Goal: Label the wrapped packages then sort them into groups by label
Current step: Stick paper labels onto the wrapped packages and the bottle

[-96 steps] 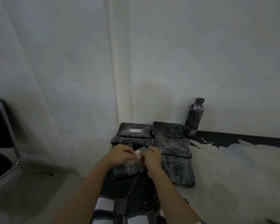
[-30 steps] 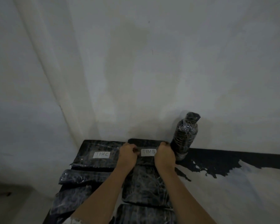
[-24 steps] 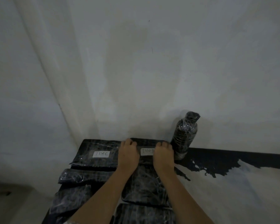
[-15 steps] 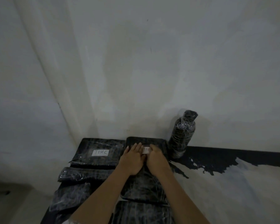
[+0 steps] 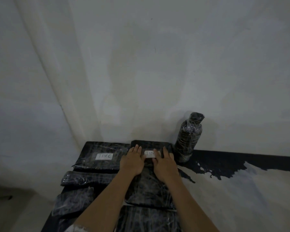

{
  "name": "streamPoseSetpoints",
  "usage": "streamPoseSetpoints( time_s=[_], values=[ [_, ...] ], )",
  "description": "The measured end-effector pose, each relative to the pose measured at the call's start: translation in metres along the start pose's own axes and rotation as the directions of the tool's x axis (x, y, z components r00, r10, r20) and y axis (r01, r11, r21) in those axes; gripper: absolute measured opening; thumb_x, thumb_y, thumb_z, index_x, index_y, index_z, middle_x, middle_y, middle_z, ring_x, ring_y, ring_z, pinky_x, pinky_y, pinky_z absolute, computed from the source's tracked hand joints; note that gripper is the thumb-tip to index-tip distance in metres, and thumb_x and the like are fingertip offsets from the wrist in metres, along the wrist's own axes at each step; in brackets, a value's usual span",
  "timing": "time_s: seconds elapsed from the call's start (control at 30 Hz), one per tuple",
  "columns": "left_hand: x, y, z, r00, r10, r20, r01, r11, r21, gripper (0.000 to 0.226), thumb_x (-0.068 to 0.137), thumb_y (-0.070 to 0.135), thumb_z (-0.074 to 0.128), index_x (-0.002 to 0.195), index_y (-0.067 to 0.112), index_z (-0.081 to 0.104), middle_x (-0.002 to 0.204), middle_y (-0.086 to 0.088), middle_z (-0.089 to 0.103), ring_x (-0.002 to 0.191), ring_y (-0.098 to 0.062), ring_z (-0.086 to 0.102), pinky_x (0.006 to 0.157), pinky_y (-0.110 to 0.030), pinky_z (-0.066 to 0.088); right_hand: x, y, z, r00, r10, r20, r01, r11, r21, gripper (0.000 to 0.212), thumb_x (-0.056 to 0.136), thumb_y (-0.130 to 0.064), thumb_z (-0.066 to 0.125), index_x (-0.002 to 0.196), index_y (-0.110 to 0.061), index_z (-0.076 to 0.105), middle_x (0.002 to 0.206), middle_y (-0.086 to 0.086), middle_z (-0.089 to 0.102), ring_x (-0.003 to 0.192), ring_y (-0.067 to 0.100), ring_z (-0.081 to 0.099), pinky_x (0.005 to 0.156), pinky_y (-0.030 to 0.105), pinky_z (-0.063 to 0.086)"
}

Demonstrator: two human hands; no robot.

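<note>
Both arms reach forward over the table. The left hand and the right hand lie flat with straight fingers and hold nothing. They press down on the far package by the wall, one at each end of its white label. The right hand hides the last letters. Just to the left lies the TIMC package. A wrapped bottle stands upright just to the right. More packages lie nearer, some under the arms.
</note>
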State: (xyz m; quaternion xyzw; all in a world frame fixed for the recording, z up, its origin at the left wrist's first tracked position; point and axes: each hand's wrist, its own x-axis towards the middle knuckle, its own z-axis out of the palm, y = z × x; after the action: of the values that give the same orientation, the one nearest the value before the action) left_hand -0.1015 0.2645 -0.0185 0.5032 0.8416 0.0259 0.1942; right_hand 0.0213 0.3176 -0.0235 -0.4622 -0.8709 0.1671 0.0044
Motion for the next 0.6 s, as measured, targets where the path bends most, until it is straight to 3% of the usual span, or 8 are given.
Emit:
streamPoseSetpoints(
  time_s=[0.2, 0.37, 0.6],
  values=[
    [0.005, 0.0, -0.001, 0.998, -0.034, -0.059, 0.039, 0.996, 0.076, 0.059, 0.099, 0.045, 0.024, 0.15, 0.016, 0.015, 0.16, 0.001, 0.009, 0.147, -0.027, 0.0, 0.12, -0.043, 0.012, 0.002, -0.005, -0.005, 0.998, 0.053, -0.041, -0.051, 0.997, 0.057, 0.056, 0.1, -0.034, 0.034, 0.148, -0.009, 0.023, 0.157, 0.009, 0.017, 0.138, 0.03, 0.021, 0.114, 0.035, 0.023],
    [0.009, 0.003, 0.004, 0.987, -0.068, -0.148, 0.078, 0.995, 0.061, 0.058, 0.098, 0.046, 0.029, 0.147, 0.014, 0.027, 0.158, 0.0, 0.021, 0.147, -0.03, 0.002, 0.12, -0.043, 0.009, 0.008, -0.013, -0.003, 0.975, 0.109, -0.192, -0.096, 0.992, 0.079, 0.042, 0.098, -0.038, 0.038, 0.125, -0.008, 0.05, 0.135, 0.009, 0.045, 0.123, 0.026, 0.038, 0.101, 0.033, 0.034],
    [0.014, 0.0, 0.004, 0.985, -0.047, -0.168, 0.056, 0.997, 0.051, 0.051, 0.1, 0.04, 0.03, 0.142, 0.015, 0.037, 0.155, -0.001, 0.029, 0.146, -0.033, 0.004, 0.12, -0.045, 0.008, 0.014, -0.011, 0.001, 0.952, 0.132, -0.277, -0.117, 0.991, 0.068, 0.027, 0.094, -0.011, 0.043, 0.118, -0.01, 0.056, 0.126, 0.007, 0.053, 0.115, 0.023, 0.043, 0.094, 0.028, 0.035]
  ],
)
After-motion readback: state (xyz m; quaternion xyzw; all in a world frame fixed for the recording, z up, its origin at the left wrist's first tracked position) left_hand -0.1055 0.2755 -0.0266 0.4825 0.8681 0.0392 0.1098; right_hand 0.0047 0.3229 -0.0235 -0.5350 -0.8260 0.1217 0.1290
